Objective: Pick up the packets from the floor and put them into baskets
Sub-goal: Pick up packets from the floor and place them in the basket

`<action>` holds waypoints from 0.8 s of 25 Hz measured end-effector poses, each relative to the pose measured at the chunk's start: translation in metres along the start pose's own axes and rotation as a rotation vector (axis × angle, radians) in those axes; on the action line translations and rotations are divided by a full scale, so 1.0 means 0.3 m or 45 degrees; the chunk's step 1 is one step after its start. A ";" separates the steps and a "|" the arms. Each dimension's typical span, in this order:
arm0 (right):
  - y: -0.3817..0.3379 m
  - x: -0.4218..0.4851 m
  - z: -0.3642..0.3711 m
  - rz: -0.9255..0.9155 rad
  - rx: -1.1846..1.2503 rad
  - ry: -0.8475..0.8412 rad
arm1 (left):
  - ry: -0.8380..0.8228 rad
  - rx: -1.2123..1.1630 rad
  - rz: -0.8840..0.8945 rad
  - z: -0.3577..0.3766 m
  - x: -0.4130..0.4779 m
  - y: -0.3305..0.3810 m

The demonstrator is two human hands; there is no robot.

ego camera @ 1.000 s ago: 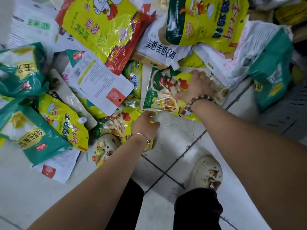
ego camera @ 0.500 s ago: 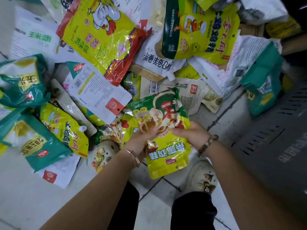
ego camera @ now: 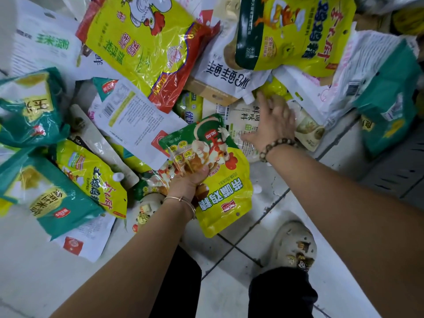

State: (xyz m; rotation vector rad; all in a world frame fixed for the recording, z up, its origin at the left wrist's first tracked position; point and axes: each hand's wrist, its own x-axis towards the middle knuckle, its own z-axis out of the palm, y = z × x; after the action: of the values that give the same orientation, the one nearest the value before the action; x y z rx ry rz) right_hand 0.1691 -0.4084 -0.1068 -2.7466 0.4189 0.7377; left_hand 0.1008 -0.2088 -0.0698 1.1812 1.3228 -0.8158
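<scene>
We're looking down at a pile of packets [ego camera: 146, 49] covering the tiled floor [ego camera: 270, 203] from 9 o'clock round through 12 to 3 o'clock; bare tile only at 6. No basket clearly in view, though the dark slotted surface [ego camera: 394, 171] at 3 o'clock may be one, can't tell. Biggest pieces: yellow chicken packet at 11, green-and-yellow pouch [ego camera: 296, 31] at 1, teal bags at 9 and 3. Our left hand [ego camera: 190, 180] is closed on the yellow-green chicken packet [ego camera: 220, 180], thumb on the front face, fingers hidden behind; the packet is lifted off the floor near centre, hanging toward 6. Our right hand [ego camera: 273, 120] is spread open, palm down, flat on the white seasoning packet [ego camera: 243, 125] at 1 o'clock, holding nothing yet. That white packet is tucked under the cardboard-edged white bag [ego camera: 220, 81] at 12, and its near corner sits behind the held packet. Risks as we judge them: pulling the white one drags its neighbours, since they overlap it; glossy film with a flat palm means a slip unless the fingers curl under an edge; the one-handed pinch on the held packet is off-centre, so it may swing or drop. Shoes [ego camera: 296, 244] stand right at the pile edge, so stepping on a packet is possible.
</scene>
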 end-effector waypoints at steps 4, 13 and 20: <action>0.016 0.010 0.033 0.031 -0.095 0.092 | -0.002 0.025 0.010 -0.009 0.029 -0.003; -0.001 -0.002 0.003 0.254 -0.052 -0.286 | 0.041 0.297 0.116 -0.032 0.055 0.048; 0.021 -0.235 -0.074 0.208 0.347 -0.327 | 0.118 0.440 0.188 -0.074 -0.061 0.121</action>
State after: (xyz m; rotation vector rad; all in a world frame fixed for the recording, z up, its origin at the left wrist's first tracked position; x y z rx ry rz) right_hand 0.1185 -0.4069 -0.0527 -2.3480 0.6391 0.9805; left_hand 0.1266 -0.1815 -0.0428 1.5858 1.1807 -0.9146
